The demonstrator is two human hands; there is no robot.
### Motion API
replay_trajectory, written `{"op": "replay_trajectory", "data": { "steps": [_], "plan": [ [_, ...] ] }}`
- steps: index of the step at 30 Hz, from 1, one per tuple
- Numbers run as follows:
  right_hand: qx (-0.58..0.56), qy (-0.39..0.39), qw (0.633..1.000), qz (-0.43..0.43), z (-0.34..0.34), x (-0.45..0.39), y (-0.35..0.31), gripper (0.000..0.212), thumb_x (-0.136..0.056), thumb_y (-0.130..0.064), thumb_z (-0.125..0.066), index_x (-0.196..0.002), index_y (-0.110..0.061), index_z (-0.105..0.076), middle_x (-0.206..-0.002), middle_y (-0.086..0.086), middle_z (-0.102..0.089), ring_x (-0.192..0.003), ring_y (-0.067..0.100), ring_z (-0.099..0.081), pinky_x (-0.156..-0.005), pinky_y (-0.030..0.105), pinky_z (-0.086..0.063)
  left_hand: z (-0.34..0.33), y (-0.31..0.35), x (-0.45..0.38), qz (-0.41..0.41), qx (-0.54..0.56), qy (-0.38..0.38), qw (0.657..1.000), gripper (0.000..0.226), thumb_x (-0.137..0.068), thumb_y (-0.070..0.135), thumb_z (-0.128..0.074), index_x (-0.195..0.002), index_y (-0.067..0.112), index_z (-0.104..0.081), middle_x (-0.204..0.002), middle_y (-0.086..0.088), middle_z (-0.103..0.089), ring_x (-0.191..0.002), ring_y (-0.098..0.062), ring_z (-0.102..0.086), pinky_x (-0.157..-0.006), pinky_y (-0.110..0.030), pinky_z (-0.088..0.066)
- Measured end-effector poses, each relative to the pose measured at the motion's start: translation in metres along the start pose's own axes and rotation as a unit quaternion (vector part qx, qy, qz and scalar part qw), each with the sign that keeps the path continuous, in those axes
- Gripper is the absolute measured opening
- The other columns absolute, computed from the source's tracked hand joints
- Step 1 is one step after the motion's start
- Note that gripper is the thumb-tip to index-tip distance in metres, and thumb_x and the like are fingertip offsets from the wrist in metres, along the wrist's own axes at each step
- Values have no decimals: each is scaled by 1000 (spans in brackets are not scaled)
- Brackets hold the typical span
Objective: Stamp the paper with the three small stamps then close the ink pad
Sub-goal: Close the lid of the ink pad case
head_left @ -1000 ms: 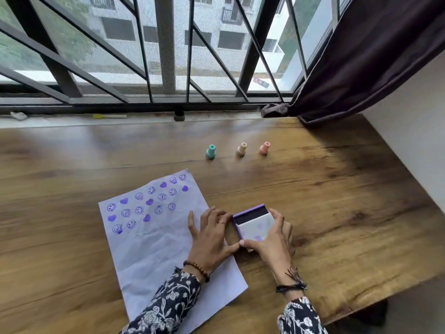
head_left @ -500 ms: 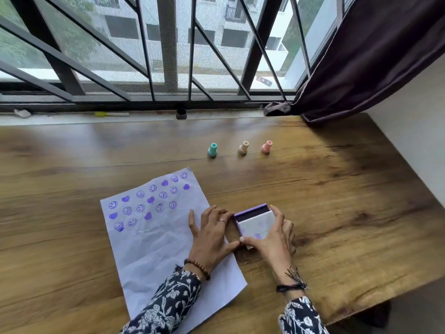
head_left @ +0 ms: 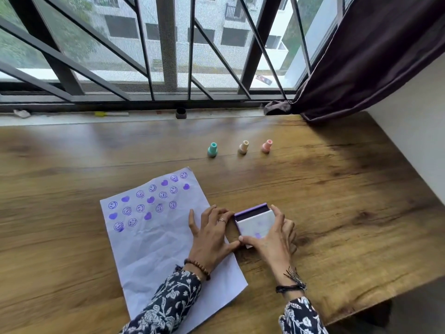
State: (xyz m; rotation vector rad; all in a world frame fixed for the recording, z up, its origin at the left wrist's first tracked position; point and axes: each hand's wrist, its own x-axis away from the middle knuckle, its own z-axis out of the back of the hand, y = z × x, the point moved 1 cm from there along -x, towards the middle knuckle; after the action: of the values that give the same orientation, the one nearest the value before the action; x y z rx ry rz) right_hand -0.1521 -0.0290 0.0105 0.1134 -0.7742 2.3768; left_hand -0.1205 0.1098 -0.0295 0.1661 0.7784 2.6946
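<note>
Lid lower than a second ago; only a thin dark strip of ink pad (head_left: 252, 211) still shows at its far edge. Right hand (head_left: 272, 239) grips the lid (head_left: 256, 225), thumb and fingers curled round its sides. Left hand (head_left: 210, 235) lies open, fingers spread flat on the stamped paper (head_left: 154, 237), just left of the grip. Beyond the grip, well apart on the table (head_left: 337, 201): teal stamp (head_left: 212, 149), cream stamp (head_left: 243, 147), pink stamp (head_left: 266, 146), upright in a row. Nothing lies between hands and pad.
</note>
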Motion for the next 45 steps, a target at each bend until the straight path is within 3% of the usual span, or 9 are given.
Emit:
{"op": "replay_trajectory", "data": {
  "steps": [21,25,28,31,34,37,40,43,45],
  "plan": [
    [-11,21,998,51,-4,-10,1,111,-46,-40,-87,-138,-22,-28,-133,9,-44,-123,29,-37,-99,38,-28,1,1,1,1,13,10,1000,71,-70,65,-55,-130,31,-36,-134,10,-40,-137,-10,-15,-105,-44,22],
    [-175,-16,983,52,5,-16,13,91,-60,-22,-85,-134,-17,-33,-125,9,-49,-121,26,-43,-100,35,-33,3,2,2,3,12,21,1000,77,-66,74,-51,-128,31,-39,-131,11,-43,-136,-10,-19,-107,-45,18],
    [-311,-47,949,16,14,-19,26,66,-77,-3,-70,-131,-16,-34,-117,9,-54,-113,23,-50,-95,32,-39,4,2,3,6,19,27,999,70,-66,72,-53,-120,29,-45,-129,10,-46,-135,-11,-23,-109,-46,14],
    [-342,-30,939,-3,20,-24,39,55,-81,9,-59,-125,-15,-38,-106,13,-61,-99,22,-55,-83,22,-44,4,5,1,19,38,31,999,54,-67,65,-60,-105,28,-53,-125,10,-48,-135,-12,-25,-109,-47,14],
    [-358,-25,933,-10,24,-30,49,52,-80,16,-56,-123,-11,-41,-99,15,-65,-85,17,-58,-72,6,-47,2,10,-4,17,20,29,999,39,-69,61,-61,-95,32,-54,-126,13,-45,-135,-10,-20,-104,-39,23],
    [-366,-6,931,-11,29,-40,55,50,-79,14,-58,-116,-16,-46,-94,14,-68,-79,13,-59,-77,15,-48,-3,20,-19,3,-8,31,999,31,-72,57,-59,-92,34,-53,-123,14,-45,-133,-10,-22,-102,-38,24],
    [-360,23,933,-12,36,-60,59,46,-77,11,-62,-113,-16,-50,-91,12,-71,-81,21,-60,-89,40,-48,-7,36,-43,3,-22,33,999,28,-75,54,-57,-93,32,-56,-113,13,-48,-126,-9,-30,-104,-40,17],
    [-369,43,928,-18,44,-86,60,45,-76,11,-63,-114,-12,-52,-93,17,-71,-79,23,-60,-88,50,-48,-12,54,-70,14,-31,27,999,25,-80,51,-53,-97,33,-57,-105,11,-52,-116,-9,-36,-102,-38,0],
    [-380,55,923,-21,50,-106,60,46,-76,12,-63,-115,-10,-51,-92,18,-70,-80,23,-59,-86,50,-49,-17,68,-87,26,-11,22,999,26,-83,46,-53,-103,31,-59,-101,8,-58,-108,-12,-44,-90,-32,-16]
  ]
}}
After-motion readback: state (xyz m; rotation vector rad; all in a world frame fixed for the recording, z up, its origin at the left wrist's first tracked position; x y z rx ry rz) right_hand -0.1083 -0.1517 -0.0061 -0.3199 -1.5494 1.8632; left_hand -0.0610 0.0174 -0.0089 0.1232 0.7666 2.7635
